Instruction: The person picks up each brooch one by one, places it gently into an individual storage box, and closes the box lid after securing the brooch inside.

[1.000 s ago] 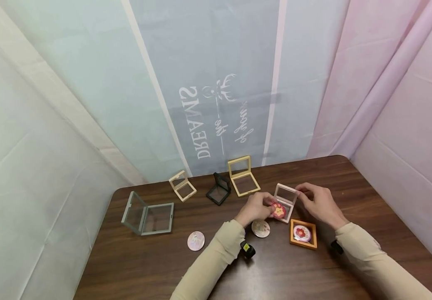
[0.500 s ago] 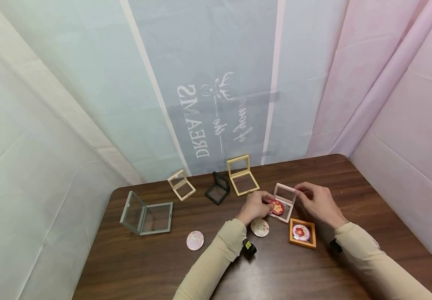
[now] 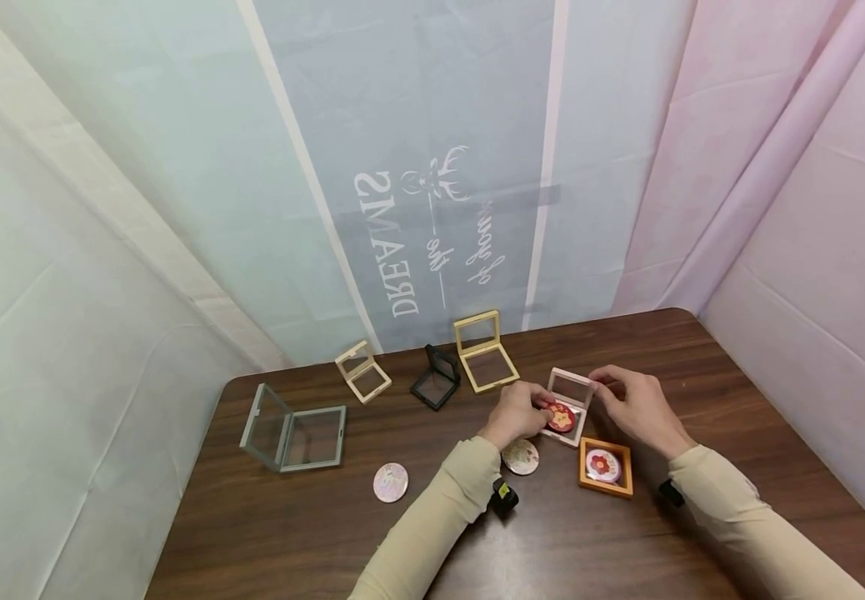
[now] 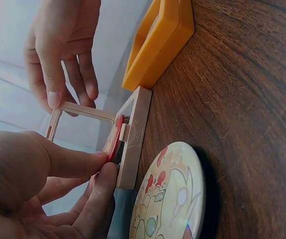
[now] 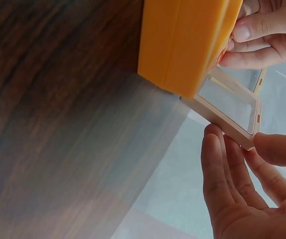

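My left hand (image 3: 517,410) pinches a round red badge (image 3: 562,417) with a yellow flower-like figure between thumb and fingers. The badge lies tilted over the lower half of a small pale pink display frame (image 4: 138,132), whose lid stands raised. My right hand (image 3: 638,408) holds the lid's upper corner between thumb and fingers, best seen in the right wrist view. Just below the left hand a pale round badge (image 4: 175,194) with a printed picture lies on the table. Beside the pink frame is an orange frame (image 3: 606,488) containing a white badge with a red flower (image 3: 603,466).
Along the back of the brown table (image 3: 290,533) stand unfolded frames: a yellow one (image 3: 489,387), a black one (image 3: 437,404) and a small cream one (image 3: 375,397). A larger grey-green frame (image 3: 312,465) is at the left. Another pale badge (image 3: 391,482) lies front left.
The left hand has shifted the red badge slightly and lowered it further into the pink frame's lower half. The right hand keeps its hold on the lid.
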Demonstrator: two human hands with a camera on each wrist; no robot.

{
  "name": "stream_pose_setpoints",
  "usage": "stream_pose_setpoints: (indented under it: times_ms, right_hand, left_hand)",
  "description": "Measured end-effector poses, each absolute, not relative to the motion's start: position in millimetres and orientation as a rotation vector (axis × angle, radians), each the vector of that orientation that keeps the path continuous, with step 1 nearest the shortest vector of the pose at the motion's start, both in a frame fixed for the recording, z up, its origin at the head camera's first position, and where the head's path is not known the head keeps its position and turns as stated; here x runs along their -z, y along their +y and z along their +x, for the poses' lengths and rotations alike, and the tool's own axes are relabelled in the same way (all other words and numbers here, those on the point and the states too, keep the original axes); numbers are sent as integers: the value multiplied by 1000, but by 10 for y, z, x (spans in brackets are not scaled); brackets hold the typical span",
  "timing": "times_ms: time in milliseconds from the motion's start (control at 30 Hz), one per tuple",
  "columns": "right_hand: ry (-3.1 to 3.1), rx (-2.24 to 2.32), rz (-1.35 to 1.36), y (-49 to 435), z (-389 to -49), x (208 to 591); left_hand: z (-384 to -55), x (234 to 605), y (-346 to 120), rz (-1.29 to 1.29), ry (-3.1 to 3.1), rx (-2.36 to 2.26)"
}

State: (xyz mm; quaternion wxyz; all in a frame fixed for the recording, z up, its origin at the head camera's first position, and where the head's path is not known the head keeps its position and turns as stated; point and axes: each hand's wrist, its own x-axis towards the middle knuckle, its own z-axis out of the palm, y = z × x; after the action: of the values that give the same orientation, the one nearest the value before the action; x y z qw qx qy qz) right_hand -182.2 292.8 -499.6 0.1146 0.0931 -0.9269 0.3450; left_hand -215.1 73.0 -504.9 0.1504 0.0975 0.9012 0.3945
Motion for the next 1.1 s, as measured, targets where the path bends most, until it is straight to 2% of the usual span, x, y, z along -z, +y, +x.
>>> stream_pose_setpoints:
  times_ms: [633, 1100]
  right_hand:
    - [-2713, -1013, 293, 2931, -1822, 4997]
    - [-2691, -987, 316, 2914, -1803, 5024]
  left_hand:
    - [-2114, 5075, 694, 282, 2572, -1169]
    - [-2037, 5029, 635, 401, 2620, -895]
